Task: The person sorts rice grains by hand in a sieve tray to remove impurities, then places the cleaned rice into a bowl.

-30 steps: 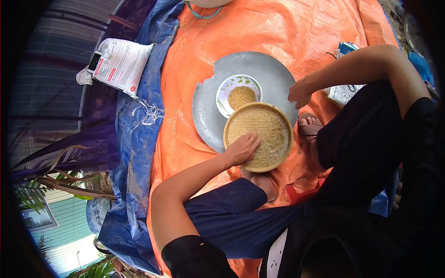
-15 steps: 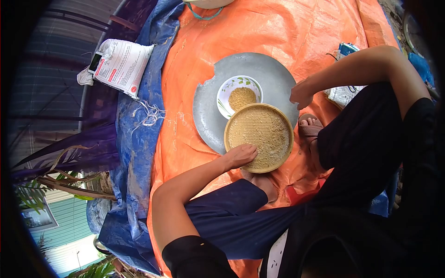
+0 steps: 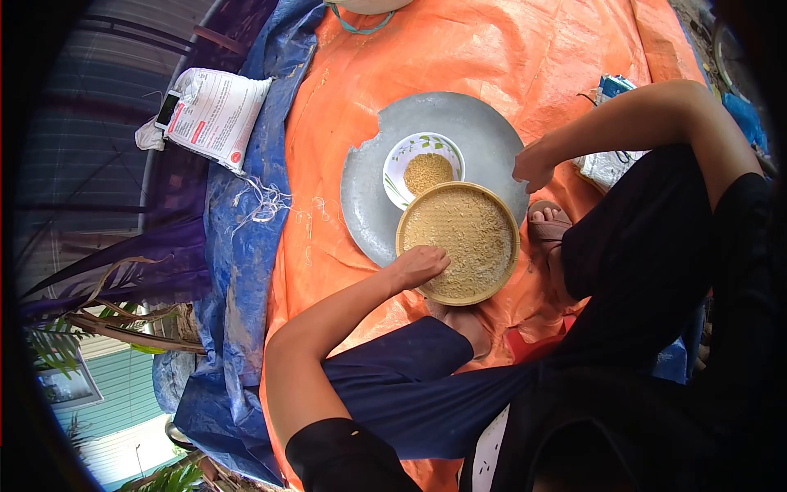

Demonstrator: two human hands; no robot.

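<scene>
A round woven sieve (image 3: 484, 234) with pale grain and fine bits spread in it overlaps a flat grey metal sheet (image 3: 361, 193). Over the sieve's near-left part, close to its rim, my left hand (image 3: 420, 266) has its fingers curled together; whatever is in them is hidden. My right hand (image 3: 534, 166) hangs curled by the right edge of the metal sheet, apart from the sieve, its fingertips turned out of sight. Behind the sieve, on the sheet, stands a white bowl (image 3: 395, 174) with a green leaf pattern and golden grain (image 3: 427, 173) inside; the sieve hides part of its rim.
An orange tarp (image 3: 328, 131) and a blue tarp (image 3: 246, 221) cover the ground. A white printed sack (image 3: 220, 117) lies left, with loose strings below. A pale container (image 3: 373, 6) shows at the top. My sandalled foot (image 3: 548, 225) is right of the sieve.
My left hand has shifted slightly up and left over the sieve. My right hand, the sieve and the bowl look almost unmoved.
</scene>
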